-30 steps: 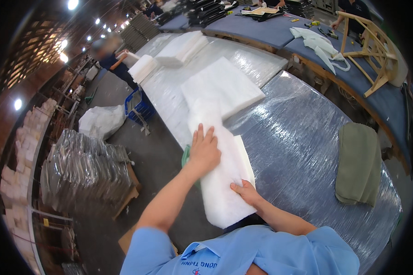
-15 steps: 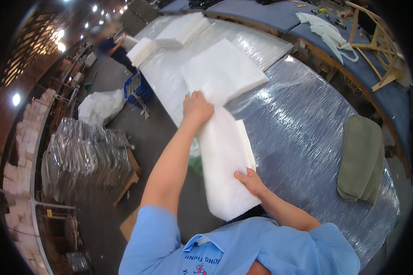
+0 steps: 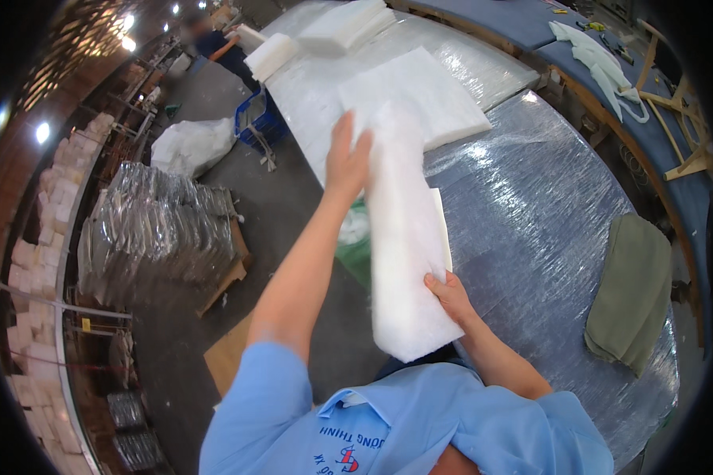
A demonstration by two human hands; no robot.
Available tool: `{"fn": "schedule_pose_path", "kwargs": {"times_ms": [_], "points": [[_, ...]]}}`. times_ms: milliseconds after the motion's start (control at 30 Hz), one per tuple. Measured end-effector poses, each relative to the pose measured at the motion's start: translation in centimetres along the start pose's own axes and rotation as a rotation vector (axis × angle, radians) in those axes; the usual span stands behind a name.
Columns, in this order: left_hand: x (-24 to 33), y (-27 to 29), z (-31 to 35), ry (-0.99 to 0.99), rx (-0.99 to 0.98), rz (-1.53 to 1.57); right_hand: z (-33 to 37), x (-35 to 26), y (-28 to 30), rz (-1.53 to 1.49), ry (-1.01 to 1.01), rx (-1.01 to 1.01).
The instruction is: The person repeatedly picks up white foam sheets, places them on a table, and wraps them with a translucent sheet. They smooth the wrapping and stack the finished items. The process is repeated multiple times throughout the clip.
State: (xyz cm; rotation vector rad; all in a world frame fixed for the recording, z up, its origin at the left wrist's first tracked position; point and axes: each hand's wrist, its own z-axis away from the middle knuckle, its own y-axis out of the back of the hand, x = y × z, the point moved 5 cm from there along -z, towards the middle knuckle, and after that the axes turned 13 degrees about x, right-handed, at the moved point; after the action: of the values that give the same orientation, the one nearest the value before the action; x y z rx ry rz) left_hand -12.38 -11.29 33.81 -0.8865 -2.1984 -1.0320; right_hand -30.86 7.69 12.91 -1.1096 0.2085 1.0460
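A long piece of soft white wadding (image 3: 404, 261) hangs over the near left edge of the plastic-covered table, bent lengthwise around a cream-edged layer. My right hand (image 3: 449, 294) grips its lower right edge, thumb on top and the fingers hidden beneath. At its upper left side is my left hand (image 3: 347, 162), fingers apart and slightly blurred, with the palm close against the wadding; whether it touches cannot be made out. Beyond the far end of that piece, a flat square stack of white wadding (image 3: 428, 95) lies on the table, partly covered by it.
More white wadding stacks (image 3: 345, 28) stand at the table's far end. Folded olive fabric (image 3: 630, 293) rests on the right side. Plastic-wrapped bundles (image 3: 154, 229), a white sack (image 3: 192, 148) and a blue crate (image 3: 257, 123) are on the floor at left. Another person (image 3: 226, 51) stands far left.
My left hand has let go of the wadding's far end and opened, its fingers now stretched forward. The right hand keeps its grip. The whole view has shifted slightly.
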Motion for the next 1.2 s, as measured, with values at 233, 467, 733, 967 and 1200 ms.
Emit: {"fn": "schedule_pose_path", "kwargs": {"times_ms": [233,467,733,967,1200], "points": [[5.5,4.3,22.9,0.409,-0.209,0.204,0.2,-0.6,0.3,0.050,0.032,0.018],[8.1,7.2,25.2,0.145,-0.321,-0.151,0.6,-0.4,-1.1,0.132,0.018,0.016],[1.1,4.4,13.2,0.196,-0.200,-0.148,0.6,1.0,-3.2,0.134,0.023,0.000],[-0.4,4.8,13.5,0.168,-0.249,-0.326,-0.6,0.5,-3.8,0.223,-0.070,-0.203],[0.6,4.7,13.4,0.200,-0.286,-0.275,-6.2,-7.7,-7.7,0.281,-0.167,-0.039]]}}
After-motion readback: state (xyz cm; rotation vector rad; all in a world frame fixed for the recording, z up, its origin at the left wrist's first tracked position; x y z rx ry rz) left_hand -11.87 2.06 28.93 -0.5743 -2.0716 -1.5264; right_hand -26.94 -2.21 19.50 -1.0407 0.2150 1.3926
